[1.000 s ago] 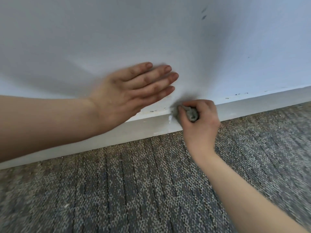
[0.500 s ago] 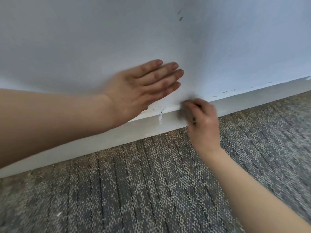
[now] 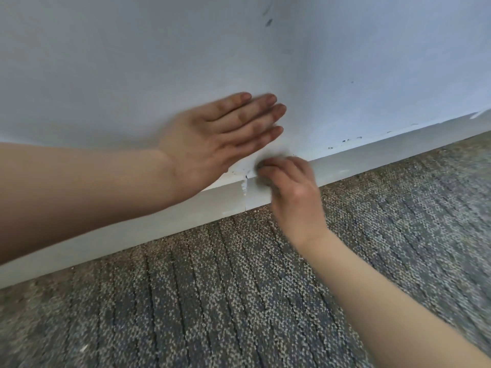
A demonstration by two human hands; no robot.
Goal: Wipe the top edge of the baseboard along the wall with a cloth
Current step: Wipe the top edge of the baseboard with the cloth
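The left hand point(image 3: 212, 139) lies flat against the pale wall point(image 3: 132, 62), palm to the surface, its fingers point(image 3: 255, 115) stretched out straight and together, pointing right and grasping nothing. Just below and to the right of it, the right hand point(image 3: 289, 187) is curled at the top edge of the white baseboard point(image 3: 159, 224), its knuckles bent and its fingers point(image 3: 276, 168) clenched on a small dark wad that appears to be the cloth point(image 3: 261, 166); motion blur leaves only a grey smudge of it showing at the fingertips, pressed where the wall meets the baseboard. The two hands are near each other but apart. Immediately left of the right hand a vertical joint point(image 3: 244, 192) splits the baseboard, with chipped paint along its upper part. Small dark specks point(image 3: 345, 141) dot the wall just above the baseboard farther right, and two dark scuffs point(image 3: 269, 21) sit high on the wall. The baseboard runs diagonally from the lower left to the upper right of the view. Grey patterned carpet point(image 3: 239, 301) with dark stripes covers the near floor, and both bare forearms reach in over it from the left and the lower right.
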